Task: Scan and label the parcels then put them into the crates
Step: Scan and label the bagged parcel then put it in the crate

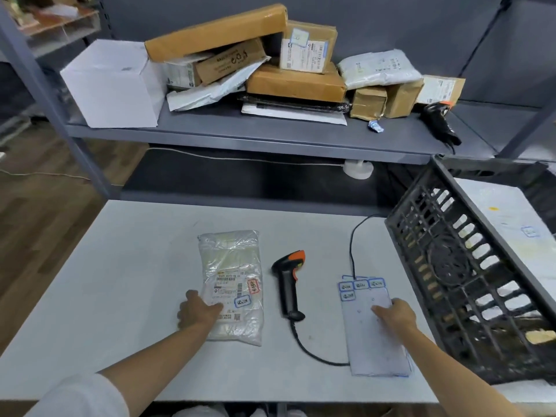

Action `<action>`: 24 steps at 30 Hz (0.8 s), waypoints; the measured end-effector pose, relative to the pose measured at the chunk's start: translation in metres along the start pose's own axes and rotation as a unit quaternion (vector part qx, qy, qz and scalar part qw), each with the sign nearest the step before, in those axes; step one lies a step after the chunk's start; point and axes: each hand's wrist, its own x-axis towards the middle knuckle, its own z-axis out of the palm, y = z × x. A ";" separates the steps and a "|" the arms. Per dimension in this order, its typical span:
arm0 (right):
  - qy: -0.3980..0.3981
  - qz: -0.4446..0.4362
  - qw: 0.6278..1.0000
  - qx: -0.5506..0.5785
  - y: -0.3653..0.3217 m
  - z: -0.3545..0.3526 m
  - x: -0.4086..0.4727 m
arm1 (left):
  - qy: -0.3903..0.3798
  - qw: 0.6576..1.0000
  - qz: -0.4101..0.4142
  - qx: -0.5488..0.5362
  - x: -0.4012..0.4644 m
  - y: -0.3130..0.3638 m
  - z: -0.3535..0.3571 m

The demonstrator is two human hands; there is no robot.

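A clear plastic parcel (231, 275) lies flat on the grey table (126, 266), with a shipping label, a red-edged sticker and a blue-edged sticker on it. My left hand (197, 311) grips its lower left edge. A black and orange barcode scanner (288, 281) lies on the table to the right of the parcel, untouched. My right hand (395, 316) rests fingers-down on the sticker sheet (376, 341), which carries several blue-edged labels along its top. A black slatted crate (469, 266) stands tilted at the right.
The scanner's black cable (313, 353) runs under the sticker sheet. On the grey shelf (240, 136) behind the table sit a white box (114, 85), several brown cartons and poly bags, and a second black scanner (439, 121). A white parcel (508, 218) lies inside the crate.
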 end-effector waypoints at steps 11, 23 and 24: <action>0.117 0.031 0.980 -0.159 -0.008 0.026 -0.021 | -0.076 0.995 0.024 -0.056 -0.010 -0.012 -0.021; 0.057 -0.214 0.932 -0.287 -0.050 0.038 -0.114 | -0.128 0.977 0.081 -0.152 -0.066 -0.030 -0.088; 0.069 -0.228 0.923 -0.303 -0.053 0.040 -0.124 | -0.132 0.975 0.087 -0.159 -0.072 -0.035 -0.091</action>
